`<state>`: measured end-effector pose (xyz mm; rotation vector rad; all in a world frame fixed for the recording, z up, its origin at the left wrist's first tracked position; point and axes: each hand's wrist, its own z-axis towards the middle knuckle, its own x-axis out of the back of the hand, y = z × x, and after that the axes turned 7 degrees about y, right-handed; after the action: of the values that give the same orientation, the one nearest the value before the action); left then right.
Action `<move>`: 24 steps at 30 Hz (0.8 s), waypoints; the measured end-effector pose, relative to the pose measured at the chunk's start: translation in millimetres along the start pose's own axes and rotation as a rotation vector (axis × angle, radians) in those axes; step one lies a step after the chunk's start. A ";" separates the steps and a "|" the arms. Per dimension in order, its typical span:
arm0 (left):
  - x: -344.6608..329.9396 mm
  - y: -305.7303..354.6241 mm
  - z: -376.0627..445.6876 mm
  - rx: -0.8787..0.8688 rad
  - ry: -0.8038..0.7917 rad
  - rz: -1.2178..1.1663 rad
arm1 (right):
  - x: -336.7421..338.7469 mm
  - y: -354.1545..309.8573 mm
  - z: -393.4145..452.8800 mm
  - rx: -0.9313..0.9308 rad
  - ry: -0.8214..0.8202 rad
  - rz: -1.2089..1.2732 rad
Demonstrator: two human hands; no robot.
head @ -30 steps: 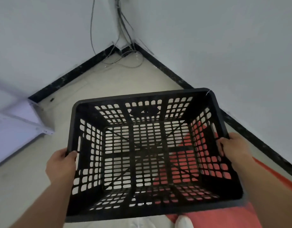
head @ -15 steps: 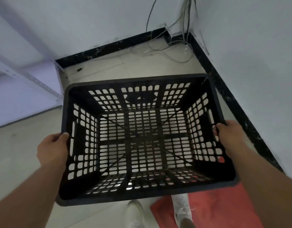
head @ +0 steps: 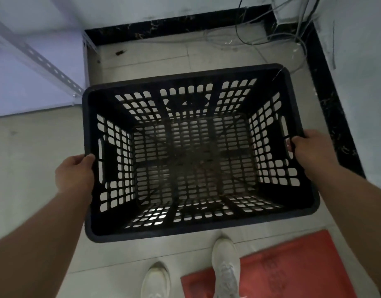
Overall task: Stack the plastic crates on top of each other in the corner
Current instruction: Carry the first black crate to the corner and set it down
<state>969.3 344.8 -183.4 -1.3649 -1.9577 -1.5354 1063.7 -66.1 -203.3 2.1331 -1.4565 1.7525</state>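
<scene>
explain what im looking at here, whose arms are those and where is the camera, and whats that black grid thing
There is no machine here. The camera sits on a person's head and looks forward and down, so the two bare arms coming in from the bottom belong to the wearer. The black grid thing is a plastic crate, empty, with slotted walls and floor, so the pale floor tiles show through it. The left hand grips its left rim and the right hand grips its right rim, with the open top facing the camera. Below it are the person's white shoes, one standing on a red mat. Ahead is the room corner, edged by a black skirting board, with loose cables lying on the floor. At the left stands a pale metal shelf frame. No other crate is visible.
</scene>
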 end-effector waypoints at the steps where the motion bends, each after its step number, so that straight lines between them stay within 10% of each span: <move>1: -4.5 -4.0 -0.7 0.007 -0.004 0.000 | -2.0 0.7 2.9 0.022 0.006 -0.035; 24: -15.1 -31.2 -18.3 0.119 0.008 -0.093 | -4.7 19.0 2.3 -0.031 -0.021 0.000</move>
<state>946.1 322.2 -205.5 -1.2342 -2.0984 -1.4363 1053.4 -75.2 -217.5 2.1428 -1.4779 1.7017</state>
